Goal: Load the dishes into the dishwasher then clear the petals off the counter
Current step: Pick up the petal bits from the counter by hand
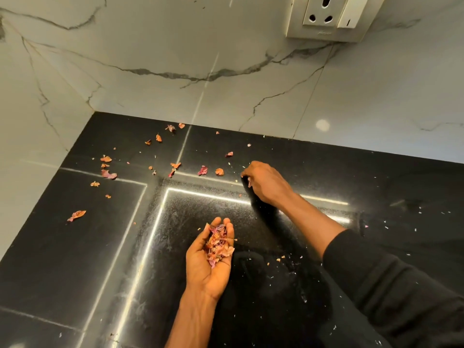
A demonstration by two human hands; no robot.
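Note:
Dried pink and orange petals (203, 170) lie scattered over the black counter (62, 259), mostly toward the back left corner. My left hand (200, 267) is palm up over the counter's middle, cupped round a heap of gathered petals (218, 243). My right hand (266, 183) reaches further back, knuckles up, fingers curled down onto the counter and pinching a small petal (249, 182). No dishes or dishwasher are in view.
White marble wall panels (226, 59) close the counter at the back and on the left. A wall socket (326, 17) sits high on the back wall. Tiny pale crumbs (288, 259) dot the counter's right part. A larger petal (76, 215) lies alone at the left.

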